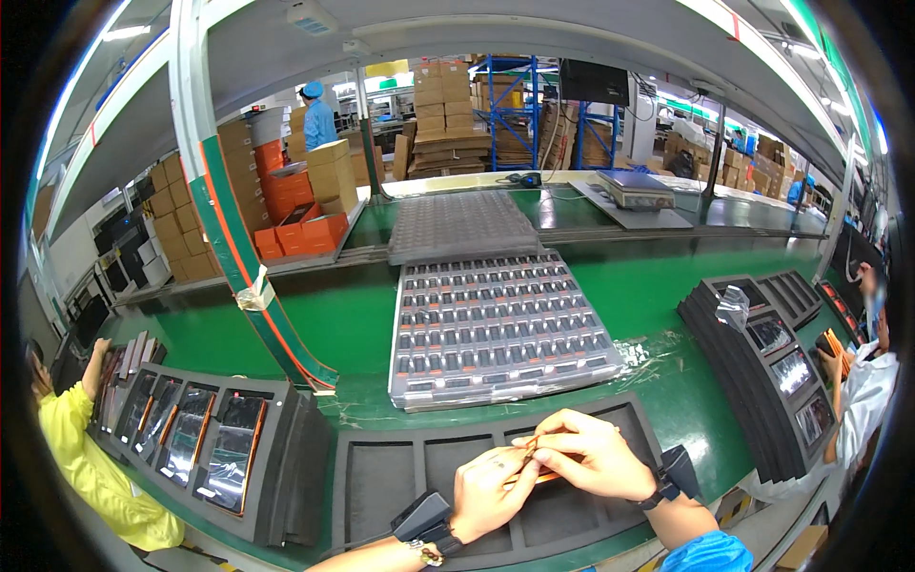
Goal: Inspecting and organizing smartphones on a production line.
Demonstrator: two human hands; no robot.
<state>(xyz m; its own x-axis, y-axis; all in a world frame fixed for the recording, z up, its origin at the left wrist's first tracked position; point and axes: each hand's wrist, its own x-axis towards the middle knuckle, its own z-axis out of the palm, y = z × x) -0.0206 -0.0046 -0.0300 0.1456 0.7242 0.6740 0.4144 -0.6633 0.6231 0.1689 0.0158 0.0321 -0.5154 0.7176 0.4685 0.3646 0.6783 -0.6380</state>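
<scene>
Thin orange-edged piece (546,478), one, mostly hidden, above the foam tray (379,477); left hand (488,491) and right hand (593,458) each closed on it in a narrow fingertip grip, likely for fine control. Clear plastic tray (534,384) of small dark parts (468,360), on the counter (648,272) just beyond the foam tray, presumably for easy reach.

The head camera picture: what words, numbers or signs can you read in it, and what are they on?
None that I can read.
Small white labels on the dark panels at left: too small.
Cardboard boxes at the back: any print is too blurred.
</scene>
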